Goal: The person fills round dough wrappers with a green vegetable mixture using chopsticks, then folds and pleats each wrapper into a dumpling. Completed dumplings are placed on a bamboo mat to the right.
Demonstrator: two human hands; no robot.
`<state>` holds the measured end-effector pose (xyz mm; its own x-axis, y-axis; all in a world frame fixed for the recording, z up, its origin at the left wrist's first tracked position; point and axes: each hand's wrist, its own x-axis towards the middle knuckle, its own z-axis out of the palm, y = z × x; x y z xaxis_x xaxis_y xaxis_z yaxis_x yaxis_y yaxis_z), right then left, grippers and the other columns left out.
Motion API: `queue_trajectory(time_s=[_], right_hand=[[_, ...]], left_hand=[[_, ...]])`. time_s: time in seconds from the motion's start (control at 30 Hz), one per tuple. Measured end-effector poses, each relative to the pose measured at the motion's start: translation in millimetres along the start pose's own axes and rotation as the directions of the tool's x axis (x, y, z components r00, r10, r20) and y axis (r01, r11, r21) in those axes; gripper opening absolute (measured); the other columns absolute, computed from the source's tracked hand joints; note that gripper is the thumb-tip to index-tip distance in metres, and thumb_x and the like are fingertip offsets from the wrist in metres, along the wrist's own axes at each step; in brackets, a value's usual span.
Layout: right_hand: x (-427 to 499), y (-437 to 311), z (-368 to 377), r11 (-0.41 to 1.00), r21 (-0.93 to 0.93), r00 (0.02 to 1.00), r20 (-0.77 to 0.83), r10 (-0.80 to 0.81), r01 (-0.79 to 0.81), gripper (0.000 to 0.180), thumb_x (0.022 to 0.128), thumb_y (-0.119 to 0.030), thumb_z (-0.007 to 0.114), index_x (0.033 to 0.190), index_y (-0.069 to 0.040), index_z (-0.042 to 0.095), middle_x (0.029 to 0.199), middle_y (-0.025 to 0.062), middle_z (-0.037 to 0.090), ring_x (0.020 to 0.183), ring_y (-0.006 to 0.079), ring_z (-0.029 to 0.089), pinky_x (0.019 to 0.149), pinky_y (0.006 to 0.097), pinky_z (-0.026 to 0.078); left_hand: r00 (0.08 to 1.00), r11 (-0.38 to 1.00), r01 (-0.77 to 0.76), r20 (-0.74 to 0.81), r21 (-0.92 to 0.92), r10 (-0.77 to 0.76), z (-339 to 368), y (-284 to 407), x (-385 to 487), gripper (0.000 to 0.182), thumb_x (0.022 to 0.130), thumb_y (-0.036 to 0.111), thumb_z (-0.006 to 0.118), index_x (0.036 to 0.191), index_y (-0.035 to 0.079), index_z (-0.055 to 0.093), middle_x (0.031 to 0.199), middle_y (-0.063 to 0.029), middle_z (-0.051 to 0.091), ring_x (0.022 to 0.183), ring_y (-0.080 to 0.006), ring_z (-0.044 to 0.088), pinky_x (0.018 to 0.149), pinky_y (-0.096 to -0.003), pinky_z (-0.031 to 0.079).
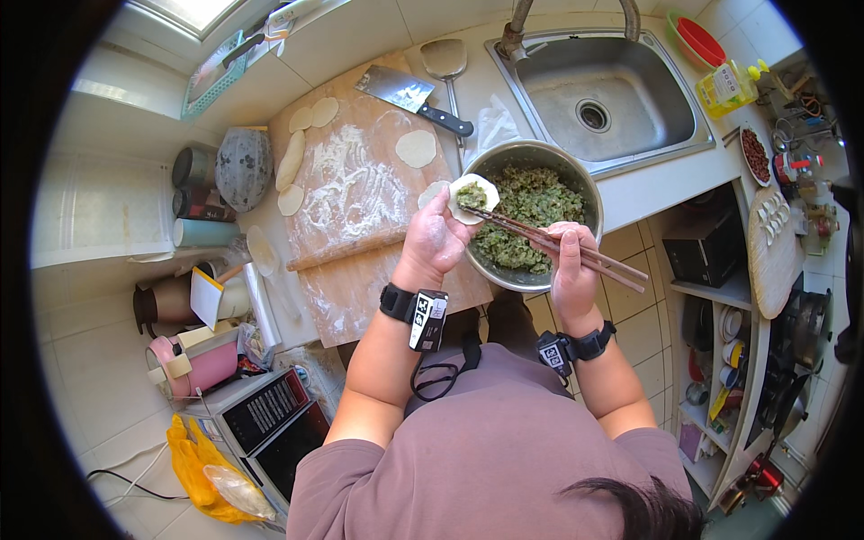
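My left hand (437,236), dusted with flour, holds a round dough wrapper (489,197) with a small heap of green filling (472,196) at its middle. In my right hand (572,260) is a pair of wooden chopsticks (607,264), whose tips touch that filling. Below both hands stands a large steel bowl (597,202) of chopped green filling (530,202). To the left, a floured wooden board (398,297) bears a rolling pin (347,248), a dough roll (291,158), a flat wrapper (416,149) and several smaller dough rounds.
A cleaver (405,91) lies across the board's far edge, beside a metal spatula (444,61). Beyond the bowl is a steel sink (607,74) with a faucet. On the far right, a round tray (773,263) carries several small dumplings. A microwave oven (263,418) stands at the lower left.
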<state>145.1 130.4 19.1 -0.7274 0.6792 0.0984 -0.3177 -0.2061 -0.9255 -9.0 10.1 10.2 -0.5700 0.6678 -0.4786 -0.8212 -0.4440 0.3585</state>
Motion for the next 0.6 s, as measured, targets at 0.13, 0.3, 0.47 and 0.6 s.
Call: queue_trajectory(time_s=[0.13,0.3,0.47,0.6], right_hand=[[2,2,-1,0.999,-0.037,0.999,0.017,-0.038,0.039,0.019,0.096,-0.015,0.043,0.092,0.001,0.052,0.092,0.0105,0.054,0.084,0.0183,0.058,0.078,0.0335,0.052],[-1,0,0,0.999,0.038,0.999,-0.052,-0.004,0.005,0.019,0.096,-0.018,0.042,0.093,-0.001,0.051,0.095,0.0105,0.053,0.086,0.0193,0.059,0.077,0.0343,0.053],[2,3,8,0.997,0.052,0.995,-0.081,-0.052,0.056,0.02,0.096,-0.016,0.041,0.094,0.0,0.051,0.094,0.0103,0.054,0.085,0.0192,0.059,0.078,0.0343,0.054],[3,5,9,1.0,0.004,0.995,-0.096,-0.002,0.002,0.021,0.097,-0.017,0.04,0.094,0.001,0.051,0.095,0.0103,0.054,0.086,0.0186,0.058,0.081,0.0342,0.053]], left_hand=[[0.999,1.0,-0.008,0.031,0.013,0.007,0,0,-2,0.039,0.1,0.025,0.028,0.122,-0.004,0.043,0.123,-0.0188,0.05,0.114,-0.0315,0.05,0.1,-0.0441,0.041],[1.0,1.0,0.015,0.012,0.011,-0.015,1,0,-4,0.04,0.1,0.025,0.027,0.121,-0.004,0.043,0.123,-0.0184,0.05,0.115,-0.0314,0.05,0.099,-0.0442,0.041],[1.0,0.999,0.013,0.013,0.03,-0.013,1,0,-5,0.04,0.1,0.025,0.025,0.122,-0.003,0.043,0.123,-0.0177,0.051,0.114,-0.0307,0.05,0.099,-0.0433,0.041],[1.0,0.999,0.002,0.006,0.044,-0.002,3,-1,-6,0.041,0.1,0.026,0.025,0.124,-0.003,0.042,0.124,-0.0175,0.051,0.114,-0.0298,0.05,0.099,-0.0423,0.042]])
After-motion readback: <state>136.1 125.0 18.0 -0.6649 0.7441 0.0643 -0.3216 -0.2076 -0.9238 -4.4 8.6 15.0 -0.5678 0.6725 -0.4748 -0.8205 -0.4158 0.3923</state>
